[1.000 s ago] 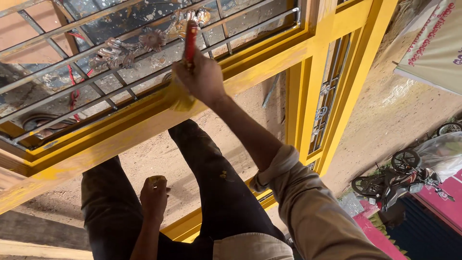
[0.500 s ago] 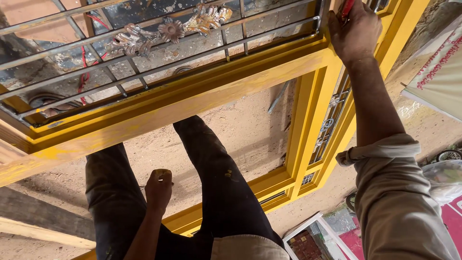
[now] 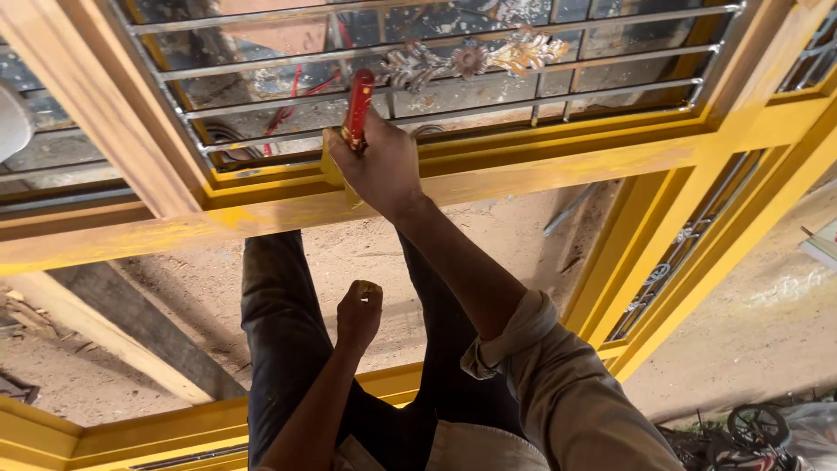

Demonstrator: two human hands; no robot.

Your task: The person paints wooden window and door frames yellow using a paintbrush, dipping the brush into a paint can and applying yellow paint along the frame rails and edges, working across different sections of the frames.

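Head view: the right hand [image 3: 379, 166] is clamped on a red-handled brush [image 3: 357, 109], pressed to the yellow window frame [image 3: 540, 170] just below its metal grille [image 3: 436, 83]. The left hand [image 3: 359, 310], well below the frame, is fisted around a small yellowish thing [image 3: 366, 286].

I log the setting as an outdoor carpentry or joinery yard, not a finished interior. Evidence: a large yellow-painted wooden window frame [image 3: 540, 179] lies flat over bare reddish-brown dirt ground [image 3: 488, 253]. Its panels carry horizontal silver metal grille bars [image 3: 436, 83] with a floral metal ornament [image 3: 475, 59]. One bare, unpainted timber rail [image 3: 96, 113] sits beside the painted members. A rough grey wooden plank [image 3: 131, 336] lies on the soil. A small wheeled toy vehicle [image 3: 754, 427] sits at the lower right edge.
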